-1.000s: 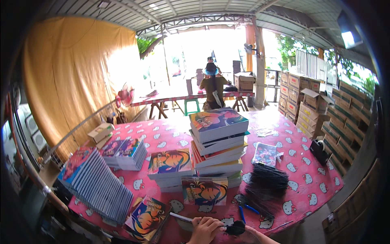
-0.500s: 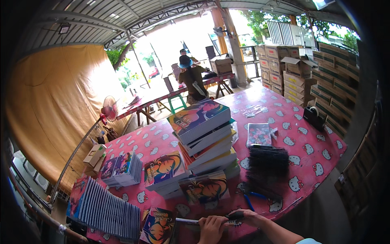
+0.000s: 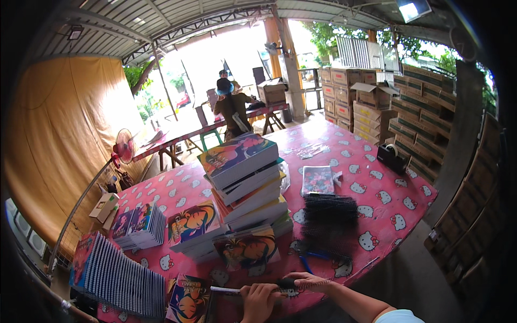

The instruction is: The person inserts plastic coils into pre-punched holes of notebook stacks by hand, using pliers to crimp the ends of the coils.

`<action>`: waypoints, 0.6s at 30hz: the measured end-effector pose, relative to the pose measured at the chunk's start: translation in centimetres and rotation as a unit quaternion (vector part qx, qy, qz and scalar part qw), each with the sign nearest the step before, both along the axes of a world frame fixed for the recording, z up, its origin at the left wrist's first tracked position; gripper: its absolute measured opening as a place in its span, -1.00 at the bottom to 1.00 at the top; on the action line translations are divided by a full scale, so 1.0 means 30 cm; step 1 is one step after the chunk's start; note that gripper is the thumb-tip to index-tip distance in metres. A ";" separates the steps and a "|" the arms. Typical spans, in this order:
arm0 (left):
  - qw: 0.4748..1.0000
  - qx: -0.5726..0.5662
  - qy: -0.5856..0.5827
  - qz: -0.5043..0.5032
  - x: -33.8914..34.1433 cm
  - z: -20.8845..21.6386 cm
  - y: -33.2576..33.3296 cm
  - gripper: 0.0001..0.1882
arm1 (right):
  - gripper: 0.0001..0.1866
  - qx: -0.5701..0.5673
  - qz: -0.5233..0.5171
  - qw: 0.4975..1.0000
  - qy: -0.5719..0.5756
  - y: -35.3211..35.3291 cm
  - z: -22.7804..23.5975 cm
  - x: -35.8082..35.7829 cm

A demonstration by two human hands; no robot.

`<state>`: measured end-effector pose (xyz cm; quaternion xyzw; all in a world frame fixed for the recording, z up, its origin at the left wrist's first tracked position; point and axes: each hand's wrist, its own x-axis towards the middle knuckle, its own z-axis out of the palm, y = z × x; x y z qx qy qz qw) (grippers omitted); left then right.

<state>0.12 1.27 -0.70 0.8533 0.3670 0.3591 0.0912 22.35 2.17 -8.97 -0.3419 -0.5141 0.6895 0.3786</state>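
Note:
Near the table's front edge, my left hand (image 3: 258, 303) is closed on a notebook (image 3: 224, 290) held nearly edge-on. At its right end, my right hand (image 3: 308, 279) has its fingers closed around a dark spiral coil (image 3: 322, 283), which runs past the hand toward my wrist. How far the coil sits in the pages is hidden by my fingers. A colourful illustrated book (image 3: 188, 299) lies just left of my left hand. Beyond my hands, another illustrated book (image 3: 247, 248) leans against a tall stack of books (image 3: 242, 161). Blue-handled pliers (image 3: 305, 264) lie beyond my right hand.
A long row of spiral-bound notebooks (image 3: 121, 280) fills the near left. Black coils (image 3: 328, 215) are heaped at right, near a tape dispenser (image 3: 392, 157). The pink table (image 3: 371, 215) has its edge at right. People work at another table beyond; cartons (image 3: 420, 116) stand behind.
The whole view has swung to the right, so the table and stacks appear further left. Both my hands stay at the notebook and coil, and the right hand's fingers have shifted slightly.

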 end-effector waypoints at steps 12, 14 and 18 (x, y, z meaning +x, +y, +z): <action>1.000 -0.026 -0.003 0.016 -0.059 -0.046 0.013 -0.83 | -0.14 0.044 -0.009 0.999 0.003 0.035 0.012 0.018; 0.999 -0.002 0.014 0.029 -0.032 -0.031 0.018 -0.76 | -0.15 0.078 -0.042 0.995 -0.055 0.047 -0.001 0.051; 0.992 -0.009 -0.050 0.118 -0.068 0.001 -0.005 -0.71 | -0.30 0.161 0.027 0.987 -0.006 0.021 0.208 0.003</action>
